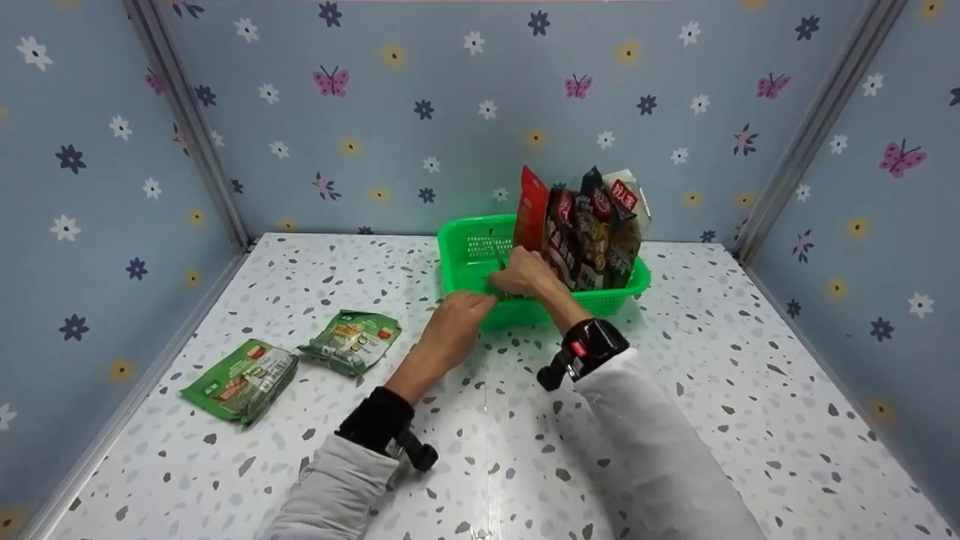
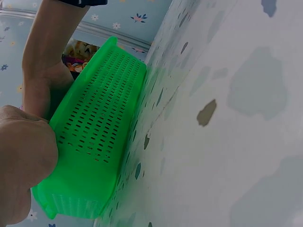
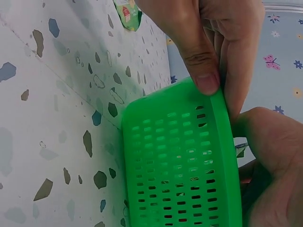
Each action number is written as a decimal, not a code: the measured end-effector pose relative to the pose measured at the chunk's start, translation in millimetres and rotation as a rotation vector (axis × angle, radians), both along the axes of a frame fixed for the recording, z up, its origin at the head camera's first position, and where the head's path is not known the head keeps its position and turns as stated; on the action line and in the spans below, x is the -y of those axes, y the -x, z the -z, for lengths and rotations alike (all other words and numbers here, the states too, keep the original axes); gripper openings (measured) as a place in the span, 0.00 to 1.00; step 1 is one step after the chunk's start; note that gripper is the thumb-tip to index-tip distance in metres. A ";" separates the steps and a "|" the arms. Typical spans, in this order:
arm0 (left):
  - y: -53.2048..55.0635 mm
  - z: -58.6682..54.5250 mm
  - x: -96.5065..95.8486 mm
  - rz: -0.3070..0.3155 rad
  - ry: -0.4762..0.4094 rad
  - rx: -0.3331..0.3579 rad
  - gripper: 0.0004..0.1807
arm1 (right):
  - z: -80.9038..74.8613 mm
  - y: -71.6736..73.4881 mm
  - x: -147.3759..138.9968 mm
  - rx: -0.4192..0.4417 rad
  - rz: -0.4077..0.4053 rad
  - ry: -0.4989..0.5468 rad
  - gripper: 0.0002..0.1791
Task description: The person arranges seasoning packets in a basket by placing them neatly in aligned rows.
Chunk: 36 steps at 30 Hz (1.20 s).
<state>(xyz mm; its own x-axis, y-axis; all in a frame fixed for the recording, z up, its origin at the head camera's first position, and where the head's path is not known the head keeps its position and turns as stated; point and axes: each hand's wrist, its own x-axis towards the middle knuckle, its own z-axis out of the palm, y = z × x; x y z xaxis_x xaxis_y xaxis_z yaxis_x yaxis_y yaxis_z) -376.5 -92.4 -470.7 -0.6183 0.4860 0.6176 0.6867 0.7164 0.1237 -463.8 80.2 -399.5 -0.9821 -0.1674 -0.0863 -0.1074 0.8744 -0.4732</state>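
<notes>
A green plastic basket (image 1: 465,225) with slotted walls stands toward the back of the table. My left hand (image 1: 452,326) grips its near-left rim; the right wrist view shows the thumb (image 3: 207,84) outside the wall and fingers behind the rim. My right hand (image 1: 527,271) reaches inside, its fingers around the edge of a mostly hidden green packet (image 3: 241,149). Beside that hand, a red packet (image 1: 532,210) stands upright in the basket, with several dark food pouches (image 1: 592,240) to its right. Two green food packets, one nearer (image 1: 244,381) and one farther (image 1: 355,341), lie left of my left hand.
The speckled white table (image 1: 495,450) is enclosed by flower-patterned panels at the back (image 1: 420,150), left (image 1: 82,217) and right (image 1: 862,225). At the basket's right end, a whitish packet (image 1: 637,199) rises behind the dark pouches, close to the back panel.
</notes>
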 end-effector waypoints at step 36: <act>-0.3 1.8 1.2 0.008 -0.009 -0.018 0.29 | 45.9 71.3 -33.3 0.058 -0.058 0.066 0.09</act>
